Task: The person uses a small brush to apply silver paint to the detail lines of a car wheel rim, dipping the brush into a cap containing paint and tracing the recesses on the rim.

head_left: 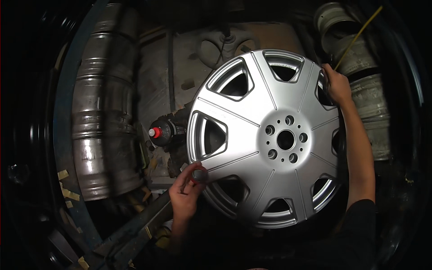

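Observation:
A large silver alloy wheel [243, 117] faces me, with broad spokes, a round centre hole and several bolt holes around it. My right hand [337, 85] has its fingers wrapped over the wheel's upper right edge. At the wheel's lower left edge, my left hand [184, 193] pinches a small round dark piece with a red rim [199, 175]. That piece is held against or just in front of the wheel; I cannot tell which. Left of the wheel lies a dark bottle [164, 132] with a red and white cap.
Stacked bare metal wheels [105, 108] line the left side, with more wheels [369, 96] at the right. A yellow rod [360, 37] slants down close to my right hand. A blue-grey metal frame [67, 135] with tape scraps runs along the left and lower left.

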Demonstrator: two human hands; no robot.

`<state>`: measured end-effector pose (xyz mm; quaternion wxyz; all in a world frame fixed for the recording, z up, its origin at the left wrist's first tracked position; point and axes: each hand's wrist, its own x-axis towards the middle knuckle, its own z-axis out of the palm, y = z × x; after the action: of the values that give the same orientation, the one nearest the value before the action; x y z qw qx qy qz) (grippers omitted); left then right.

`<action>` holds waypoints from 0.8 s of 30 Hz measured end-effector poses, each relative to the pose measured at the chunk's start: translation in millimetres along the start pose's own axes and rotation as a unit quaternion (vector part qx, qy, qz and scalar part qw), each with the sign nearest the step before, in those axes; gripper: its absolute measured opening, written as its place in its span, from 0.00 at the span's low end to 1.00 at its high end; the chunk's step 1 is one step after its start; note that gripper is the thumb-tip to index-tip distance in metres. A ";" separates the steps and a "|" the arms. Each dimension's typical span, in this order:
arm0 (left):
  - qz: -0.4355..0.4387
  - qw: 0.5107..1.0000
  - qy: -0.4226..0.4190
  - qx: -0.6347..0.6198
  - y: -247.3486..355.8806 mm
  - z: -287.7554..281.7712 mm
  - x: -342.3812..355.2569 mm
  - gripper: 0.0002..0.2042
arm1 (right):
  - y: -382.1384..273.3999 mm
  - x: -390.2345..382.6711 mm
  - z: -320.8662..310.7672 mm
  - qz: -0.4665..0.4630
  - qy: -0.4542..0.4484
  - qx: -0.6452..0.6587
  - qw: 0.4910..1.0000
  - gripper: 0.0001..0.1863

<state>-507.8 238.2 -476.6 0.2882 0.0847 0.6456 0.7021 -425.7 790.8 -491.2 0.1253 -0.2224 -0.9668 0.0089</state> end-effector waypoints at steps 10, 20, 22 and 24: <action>0.110 0.991 -0.078 -0.023 7.6 3.5 147.7 0.28 | -21.3 -8.6 8.5 0.164 0.020 0.024 0.986 0.17; 0.148 0.988 -0.035 0.032 12.1 28.6 169.8 0.24 | -26.5 -8.5 15.6 0.239 0.028 0.058 0.969 0.18; 0.156 0.986 0.000 0.065 10.6 27.7 166.2 0.25 | -6.9 -5.6 14.9 0.203 -0.020 0.157 0.966 0.18; 0.168 0.982 -0.003 0.081 9.1 27.6 161.6 0.25 | 18.4 -2.8 9.1 0.148 -0.088 0.272 0.947 0.18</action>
<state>-629.4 344.9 -504.7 0.1604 0.2173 0.6761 0.6855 -417.6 806.5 -502.0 0.0930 -0.3190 -0.8910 0.3094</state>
